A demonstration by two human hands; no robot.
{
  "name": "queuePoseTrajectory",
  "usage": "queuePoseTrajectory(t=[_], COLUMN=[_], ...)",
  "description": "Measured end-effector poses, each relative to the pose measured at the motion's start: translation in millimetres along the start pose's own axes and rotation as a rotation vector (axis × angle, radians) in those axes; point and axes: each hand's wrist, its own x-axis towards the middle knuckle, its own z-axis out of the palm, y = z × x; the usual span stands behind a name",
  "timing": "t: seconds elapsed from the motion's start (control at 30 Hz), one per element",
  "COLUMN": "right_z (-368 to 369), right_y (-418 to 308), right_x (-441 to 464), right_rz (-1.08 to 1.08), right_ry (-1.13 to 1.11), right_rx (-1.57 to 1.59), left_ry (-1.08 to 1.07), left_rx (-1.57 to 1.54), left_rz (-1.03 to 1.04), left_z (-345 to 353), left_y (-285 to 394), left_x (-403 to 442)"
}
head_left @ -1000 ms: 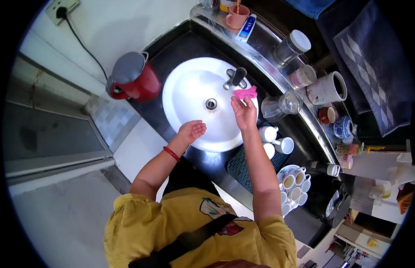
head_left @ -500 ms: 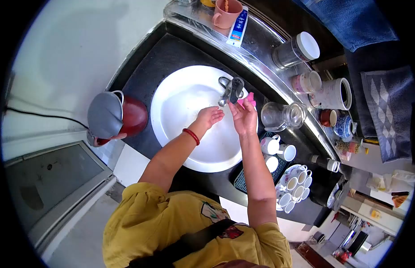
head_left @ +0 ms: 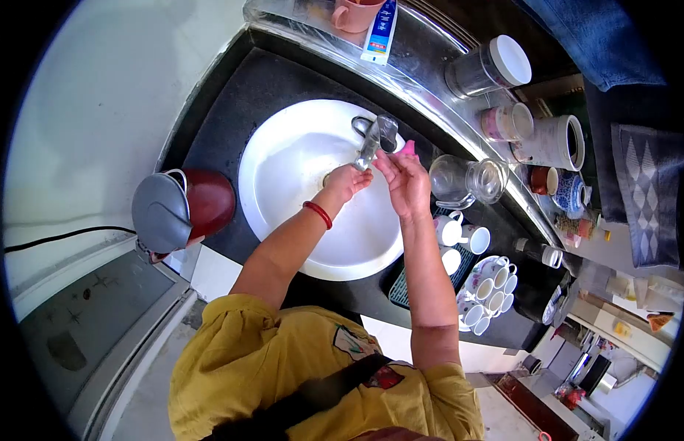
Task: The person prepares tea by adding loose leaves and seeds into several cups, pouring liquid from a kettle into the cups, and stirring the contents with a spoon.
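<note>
A white round sink (head_left: 283, 228) is set into a dark counter, with a chrome faucet (head_left: 368, 151) at its far right rim. My left hand (head_left: 348, 184), a red bracelet on its wrist, is over the basin just below the spout with its fingers extended. My right hand (head_left: 406, 184) is beside it at the sink's right rim, palm up, fingers loosely spread and their tips close to the faucet's lever (head_left: 387, 132). Partly behind those fingers is a pink item (head_left: 409, 149) whose kind I cannot make out. Neither hand visibly holds anything.
Left of the sink is a red kettle (head_left: 212, 203) with a grey lid. To the right are a glass pitcher (head_left: 451, 181), white mugs (head_left: 449, 229) on a rack and several cups on a tray (head_left: 467, 283). Toothpaste (head_left: 380, 33) and jars (head_left: 471, 76) line the ledge.
My left hand has come up to the spout, and the gap between my hands has narrowed. The faucet's lever appears at a different angle. The whole view has shifted slightly.
</note>
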Motion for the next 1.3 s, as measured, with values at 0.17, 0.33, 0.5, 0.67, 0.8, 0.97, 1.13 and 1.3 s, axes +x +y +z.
queuePoseTrajectory(t=[0.17,0.33,0.5,0.67,0.8,0.97,1.13,1.3], right_z=[-22.6,-68.9,-66.7,-47.1,-55.3,-61.2,-46.5,-14.3], right_y=[10.8,76.8,118.2,108.9,102.2,89.3,71.9,36.7], right_x=[2.1,19.1,56.0,48.7,40.0,25.0,9.1,-4.2], right_rz=[0.124,0.273,0.300,0.346,0.254,0.260,-0.126,-0.938], right_ry=[0.089,0.318,0.266,0.260,0.167,0.130,0.314,0.158], right_rx=[-0.085,-0.198,-0.262,-0.434,-0.593,-0.490,-0.991,-1.595], left_ry=[-0.047,0.033,0.149,0.141,-0.017,0.030,-0.001,0.004], left_rx=[0.048,0.204,0.240,0.255,0.188,0.307,0.480,0.429], left_rz=[0.026,-0.049,-0.043,0.040,-0.023,-0.084,-0.012,-0.129], left_z=[-18.7,-25.3,-48.8,-48.7,-54.6,-19.1,-19.0,-34.0], left_y=[-4.2,8.2,12.9,14.8,4.5,7.2,13.6,14.6], left_x=[16.4,-4.1,-10.7,-6.6,24.5,-2.5,-12.2,-13.6])
